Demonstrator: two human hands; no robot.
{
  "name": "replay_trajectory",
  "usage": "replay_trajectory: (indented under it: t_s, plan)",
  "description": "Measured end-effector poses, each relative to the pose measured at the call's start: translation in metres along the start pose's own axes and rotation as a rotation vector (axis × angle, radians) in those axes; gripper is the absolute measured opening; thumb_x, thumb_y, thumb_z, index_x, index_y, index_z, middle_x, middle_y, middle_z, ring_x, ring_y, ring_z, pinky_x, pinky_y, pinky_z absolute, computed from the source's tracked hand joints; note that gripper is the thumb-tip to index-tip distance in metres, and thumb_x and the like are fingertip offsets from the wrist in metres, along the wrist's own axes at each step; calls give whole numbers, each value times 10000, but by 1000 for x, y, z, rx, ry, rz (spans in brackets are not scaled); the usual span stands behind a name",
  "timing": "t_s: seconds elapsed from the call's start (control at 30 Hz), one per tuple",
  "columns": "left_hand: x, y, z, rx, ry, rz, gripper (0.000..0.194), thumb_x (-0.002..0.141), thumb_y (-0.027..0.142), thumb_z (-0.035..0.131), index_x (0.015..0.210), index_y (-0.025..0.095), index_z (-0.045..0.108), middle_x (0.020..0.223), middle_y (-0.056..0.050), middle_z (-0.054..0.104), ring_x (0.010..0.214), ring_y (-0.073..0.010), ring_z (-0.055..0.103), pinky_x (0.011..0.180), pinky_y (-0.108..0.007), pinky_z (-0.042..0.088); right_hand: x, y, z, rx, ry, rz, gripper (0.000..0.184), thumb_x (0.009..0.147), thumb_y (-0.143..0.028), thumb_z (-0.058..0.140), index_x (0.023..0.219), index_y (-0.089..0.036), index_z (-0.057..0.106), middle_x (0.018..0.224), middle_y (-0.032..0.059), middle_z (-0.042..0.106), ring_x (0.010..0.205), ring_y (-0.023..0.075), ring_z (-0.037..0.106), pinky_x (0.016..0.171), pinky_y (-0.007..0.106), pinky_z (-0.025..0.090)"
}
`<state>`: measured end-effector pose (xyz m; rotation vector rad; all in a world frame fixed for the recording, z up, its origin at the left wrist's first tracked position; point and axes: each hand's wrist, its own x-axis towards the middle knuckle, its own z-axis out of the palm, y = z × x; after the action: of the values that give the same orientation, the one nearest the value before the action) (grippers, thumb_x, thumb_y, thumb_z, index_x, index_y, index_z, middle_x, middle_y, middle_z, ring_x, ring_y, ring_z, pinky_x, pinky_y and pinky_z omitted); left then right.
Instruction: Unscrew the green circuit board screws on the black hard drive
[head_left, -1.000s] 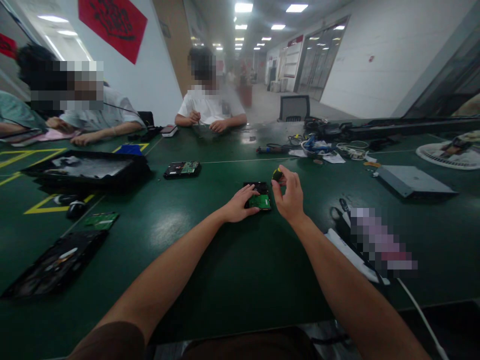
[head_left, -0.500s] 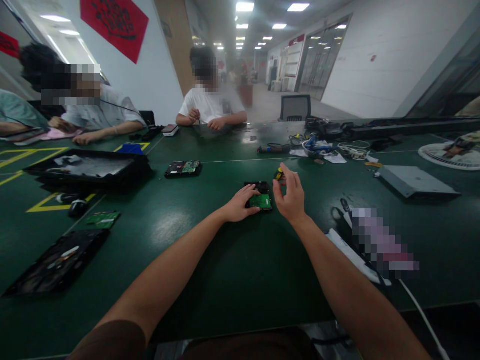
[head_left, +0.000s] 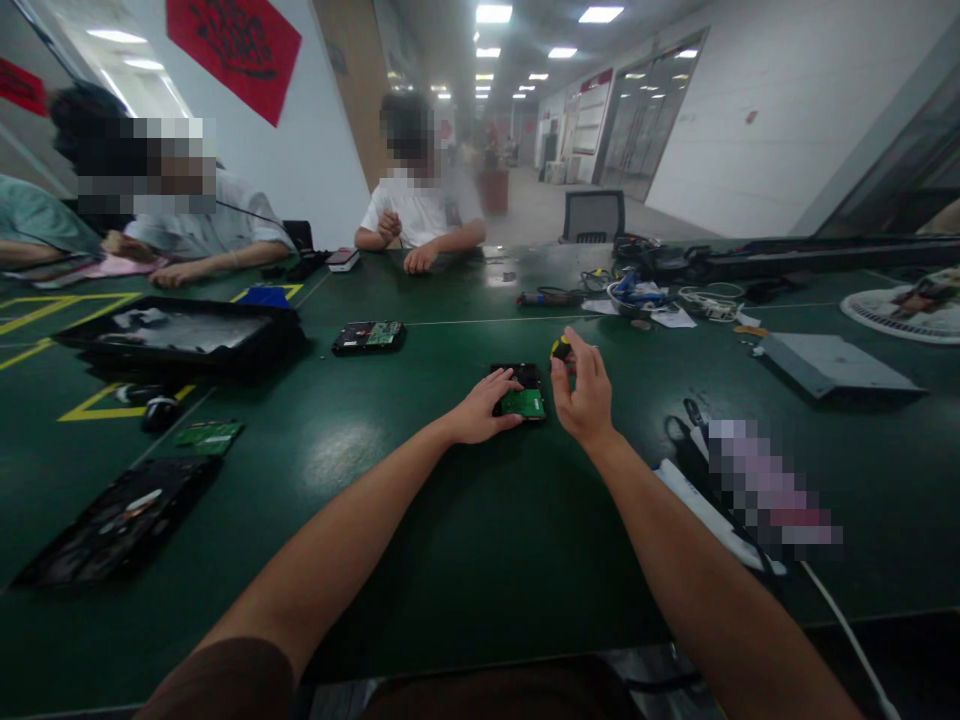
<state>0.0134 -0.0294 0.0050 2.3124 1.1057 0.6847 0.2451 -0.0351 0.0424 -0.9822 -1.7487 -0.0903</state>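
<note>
My left hand (head_left: 484,408) lies over the left side of a black hard drive (head_left: 528,374), thumb at the near edge and fingers across the top, holding it down on the table. A green circuit board (head_left: 529,403) shows on the drive's near half. Just right of the drive, my right hand (head_left: 582,390) is raised with its fingertips closed round the yellow-and-black handle of a screwdriver (head_left: 559,349). The fingers hide most of this tool, and I cannot make out its tip.
Another hard drive (head_left: 369,337) lies farther back left. A black tray (head_left: 187,335), a loose circuit board (head_left: 210,436) and a dark casing (head_left: 112,520) are at left. Right are a grey metal box (head_left: 836,362), cables (head_left: 637,295) and a pouch (head_left: 765,480). Co-workers sit across the table.
The screwdriver handle has turned a little in my right fingers, and a red part of it no longer shows. My left hand keeps its place on the drive. The view has shifted slightly.
</note>
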Motion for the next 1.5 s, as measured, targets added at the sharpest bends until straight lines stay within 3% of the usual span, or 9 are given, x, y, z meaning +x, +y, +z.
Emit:
replay_trajectory:
  t_s: [0.17, 0.27, 0.53, 0.73, 0.97, 1.27, 1.5]
  plan:
    - [0, 0, -1, 11, -5, -3, 653, 901, 465, 733, 1469, 208, 539, 1726, -174, 272, 1629, -336, 189, 1319, -561, 184, 4, -1, -2, -4, 54, -38, 421, 1083, -317, 421, 1494, -292, 514, 1313, 125, 655, 1214, 268, 635, 1056, 502, 545]
    - [0, -1, -1, 18, -7, 2, 657, 900, 465, 733, 1467, 194, 540, 1721, -185, 279, 1628, -337, 189, 1321, -551, 180, 8, -4, -3, 11, 96, -31, 353, 1074, -329, 459, 1398, -281, 592, 1277, 117, 679, 1190, 264, 649, 1009, 477, 564]
    - [0, 1, -1, 4, -6, -9, 641, 901, 468, 731, 1459, 215, 542, 1727, -168, 274, 1628, -338, 190, 1318, -571, 181, 23, -23, -14, 81, 22, 191, 246, 999, -395, 575, 1168, -229, 642, 1049, 87, 748, 811, 205, 686, 767, 382, 569]
    - [-1, 2, -3, 6, -13, -10, 628, 905, 462, 725, 1458, 225, 545, 1733, -150, 267, 1630, -341, 181, 1317, -581, 178, 30, -28, -15, 161, -37, 292, 279, 950, -426, 636, 1146, -228, 644, 985, 58, 745, 683, 162, 633, 662, 327, 526]
    - [0, 2, -2, 0, -9, -3, 635, 900, 465, 729, 1457, 220, 545, 1727, -160, 278, 1629, -341, 186, 1317, -582, 172, 39, -27, -19, 136, -124, 219, 256, 954, -397, 636, 1122, -227, 727, 1085, 78, 742, 709, 163, 621, 657, 323, 506]
    - [-2, 8, -5, 9, -34, -25, 654, 913, 474, 713, 1484, 220, 524, 1743, -149, 236, 1636, -341, 152, 1322, -574, 162, 57, -42, -31, -20, -203, 245, 118, 867, -326, 695, 914, -218, 699, 810, 45, 724, 694, 195, 627, 695, 353, 469]
    - [-1, 6, -6, -3, -33, -24, 645, 903, 473, 722, 1472, 238, 529, 1744, -142, 236, 1634, -350, 154, 1316, -596, 156, 72, -45, -41, -33, -455, 101, 72, 881, -261, 644, 885, -232, 710, 843, 29, 746, 711, 192, 624, 688, 340, 432]
